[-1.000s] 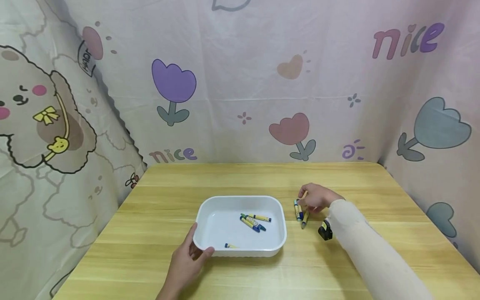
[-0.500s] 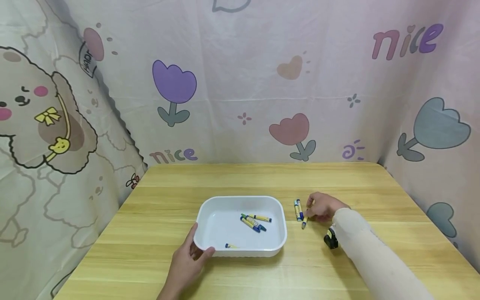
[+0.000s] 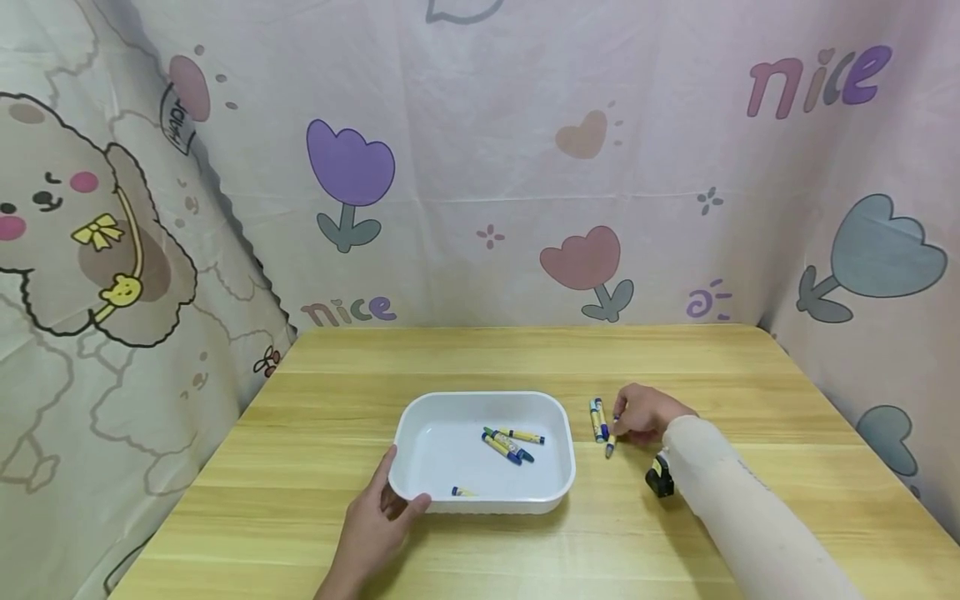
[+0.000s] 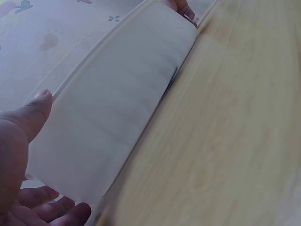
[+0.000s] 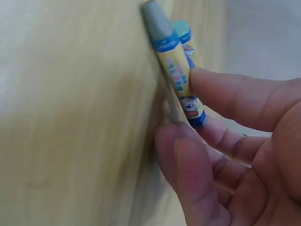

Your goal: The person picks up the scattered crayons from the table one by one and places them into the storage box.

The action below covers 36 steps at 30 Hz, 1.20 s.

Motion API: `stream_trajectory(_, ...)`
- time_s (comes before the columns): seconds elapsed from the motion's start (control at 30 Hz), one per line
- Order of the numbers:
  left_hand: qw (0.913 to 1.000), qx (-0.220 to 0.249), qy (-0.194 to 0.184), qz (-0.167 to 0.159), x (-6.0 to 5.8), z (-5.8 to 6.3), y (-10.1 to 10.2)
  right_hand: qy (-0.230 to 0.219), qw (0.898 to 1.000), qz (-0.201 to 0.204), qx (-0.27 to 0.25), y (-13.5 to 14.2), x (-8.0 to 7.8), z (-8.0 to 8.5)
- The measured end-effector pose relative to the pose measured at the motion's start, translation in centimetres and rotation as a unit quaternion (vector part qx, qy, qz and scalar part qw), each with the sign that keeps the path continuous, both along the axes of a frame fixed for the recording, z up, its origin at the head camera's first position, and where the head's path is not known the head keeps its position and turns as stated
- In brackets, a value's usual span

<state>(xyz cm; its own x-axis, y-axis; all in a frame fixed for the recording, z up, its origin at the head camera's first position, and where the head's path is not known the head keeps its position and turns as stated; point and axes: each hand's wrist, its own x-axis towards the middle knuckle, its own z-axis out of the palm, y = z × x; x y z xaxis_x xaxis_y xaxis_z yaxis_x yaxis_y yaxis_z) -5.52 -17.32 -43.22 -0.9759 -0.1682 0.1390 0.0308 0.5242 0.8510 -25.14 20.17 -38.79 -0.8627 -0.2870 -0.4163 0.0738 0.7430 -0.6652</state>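
Observation:
My left hand grips the near left corner of a white plastic tray, thumb at the rim and fingers around the side. To the right of the tray, my right hand has thumb and fingers on either side of a grey-tipped crayon in a yellow and blue wrapper. Part of that crayon sticks out toward the near side in the head view. Just left of it, two more crayons lie side by side; a pale green tip shows behind the pinched one in the right wrist view.
Inside the tray lie several crayons, with one more partly hidden by the near wall. A black wrist camera sits under the right sleeve. Printed curtains stand behind the wooden table.
My right hand has shifted slightly right and nearer, from above the loose crayons to the grey-tipped one, which has come away from the pair a little. The left hand and tray stay put.

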Motion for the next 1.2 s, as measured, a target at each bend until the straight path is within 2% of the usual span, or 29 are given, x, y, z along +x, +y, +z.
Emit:
stream_trajectory(0.2, 1.0000, 0.003, 0.003, -0.004, 0.1, 0.1, 0.1, 0.014, 1.000, 0.014, -0.001, -0.2, -0.3, 0.3)
stream_trajectory(0.47, 0.9999, 0.008, 0.004, -0.007, 0.1, 0.0, 0.0, 0.049, 0.999, 0.012, 0.000, -0.4, -0.7, 0.6)
stream_trajectory(0.93, 0.9999, -0.001, 0.007, -0.007, 0.0, 0.0, 0.0, 0.057, 0.997, 0.042, -0.025, -1.3, -1.4, 3.3)
stream_trajectory(1.2, 0.9999, 0.007, 0.007, -0.011, -0.1, 0.0, -0.1, 0.067, 0.996, 0.058, -0.016, -2.4, -1.6, 4.6)
